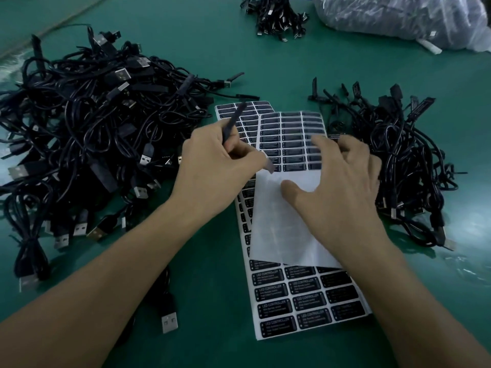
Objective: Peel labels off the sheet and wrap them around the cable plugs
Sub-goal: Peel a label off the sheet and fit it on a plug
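1. Left hand (212, 166) grips plug (235, 120), fingers curled round it.
2. Right hand (337, 181) spread loose, fingertips touching sheet (289, 144).
3. Sheet lies mid-bench (207, 62); cable pile (87, 123) toward left edge.

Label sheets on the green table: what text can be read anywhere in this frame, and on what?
"LED CONTROLLER": heading on the black labels of the near label sheet.
Smaller lines under that heading: too blurred to read.
Labels on the far sheet: too small to read.
USB plugs: no marking legible.
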